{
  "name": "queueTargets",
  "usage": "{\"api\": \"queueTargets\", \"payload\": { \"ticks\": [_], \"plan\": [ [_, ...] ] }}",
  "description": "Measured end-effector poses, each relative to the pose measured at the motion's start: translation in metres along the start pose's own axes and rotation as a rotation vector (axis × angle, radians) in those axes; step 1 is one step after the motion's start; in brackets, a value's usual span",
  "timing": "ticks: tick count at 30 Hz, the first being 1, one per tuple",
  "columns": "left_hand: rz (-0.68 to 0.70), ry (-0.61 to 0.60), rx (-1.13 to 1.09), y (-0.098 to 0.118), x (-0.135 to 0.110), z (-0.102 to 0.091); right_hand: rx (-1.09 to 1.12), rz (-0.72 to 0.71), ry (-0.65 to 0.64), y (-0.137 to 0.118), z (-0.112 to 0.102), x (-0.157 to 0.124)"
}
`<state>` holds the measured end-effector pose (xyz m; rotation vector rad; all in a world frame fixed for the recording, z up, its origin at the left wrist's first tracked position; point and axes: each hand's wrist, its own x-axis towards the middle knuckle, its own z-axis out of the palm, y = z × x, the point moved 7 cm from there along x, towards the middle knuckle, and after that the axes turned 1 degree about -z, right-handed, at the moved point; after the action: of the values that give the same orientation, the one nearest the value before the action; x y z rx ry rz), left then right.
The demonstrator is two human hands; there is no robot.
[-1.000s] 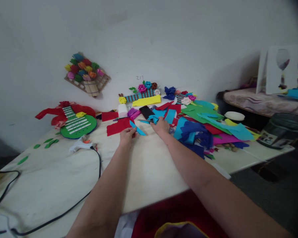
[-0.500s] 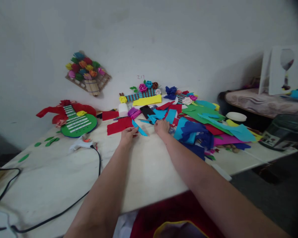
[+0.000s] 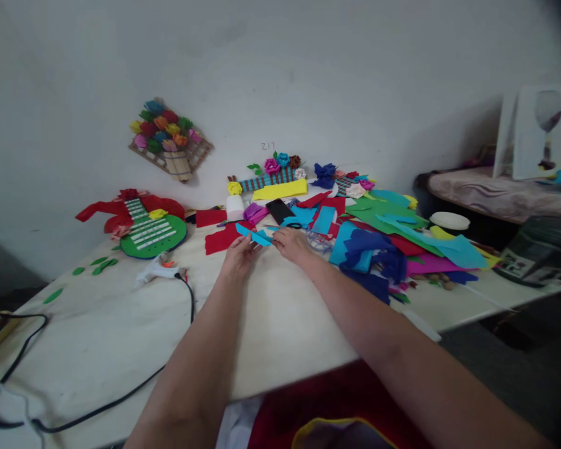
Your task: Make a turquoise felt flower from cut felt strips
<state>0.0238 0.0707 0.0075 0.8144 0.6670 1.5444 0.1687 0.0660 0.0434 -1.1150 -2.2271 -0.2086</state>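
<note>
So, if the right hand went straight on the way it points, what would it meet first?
The right hand would likely meet the light-blue strip held by the left hand; they may already touch.

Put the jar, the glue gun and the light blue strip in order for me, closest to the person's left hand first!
From the left hand, in the head view:
1. Strip: right there in its fingers.
2. Glue gun: off to its left.
3. Jar: way over on the right.
</note>
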Motion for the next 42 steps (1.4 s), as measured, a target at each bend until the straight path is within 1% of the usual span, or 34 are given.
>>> {"api": "queueTargets", "payload": {
  "ticks": [3, 6, 9, 13, 16, 19, 21, 24, 28, 32, 35, 38, 42],
  "plan": [
    [0.019, -0.015, -0.013, 0.002, 0.000, 0.000, 0.034, 0.002, -0.017, -0.003, 0.002, -0.001],
    [0.048, -0.012, -0.008, 0.005, 0.000, -0.002, 0.118, 0.080, -0.021, 0.000, 0.006, -0.001],
    [0.055, -0.004, -0.001, 0.005, 0.000, -0.003, 0.285, 0.196, -0.013, 0.007, 0.013, -0.001],
    [0.039, -0.007, 0.037, 0.004, -0.001, -0.001, 0.534, 0.288, 0.011, 0.016, 0.026, 0.000],
    [0.022, -0.006, 0.048, 0.003, -0.001, -0.001, 0.691, 0.319, 0.024, 0.021, 0.038, 0.003],
    [0.013, -0.007, 0.054, 0.001, -0.001, -0.001, 0.851, 0.304, 0.040, 0.022, 0.046, 0.006],
    [0.010, -0.004, 0.062, 0.001, -0.001, -0.001, 0.920, 0.283, 0.064, 0.021, 0.045, 0.008],
    [-0.005, -0.012, 0.055, 0.000, -0.001, 0.000, 0.958, 0.269, 0.073, 0.016, 0.040, 0.009],
    [-0.022, -0.004, 0.017, -0.002, -0.001, -0.001, 0.936, 0.268, 0.031, 0.010, 0.033, 0.007],
    [-0.030, 0.028, 0.027, -0.003, -0.001, -0.002, 0.928, 0.297, -0.012, 0.007, 0.034, 0.005],
    [-0.035, 0.014, 0.031, -0.004, -0.001, -0.001, 0.956, 0.318, -0.022, 0.006, 0.032, 0.004],
    [-0.042, 0.003, 0.009, -0.004, 0.000, 0.000, 1.047, 0.348, -0.055, 0.005, 0.031, 0.002],
    [-0.053, 0.039, 0.001, -0.003, -0.001, -0.002, 1.219, 0.385, -0.118, 0.003, 0.033, 0.000]
  ]
}}
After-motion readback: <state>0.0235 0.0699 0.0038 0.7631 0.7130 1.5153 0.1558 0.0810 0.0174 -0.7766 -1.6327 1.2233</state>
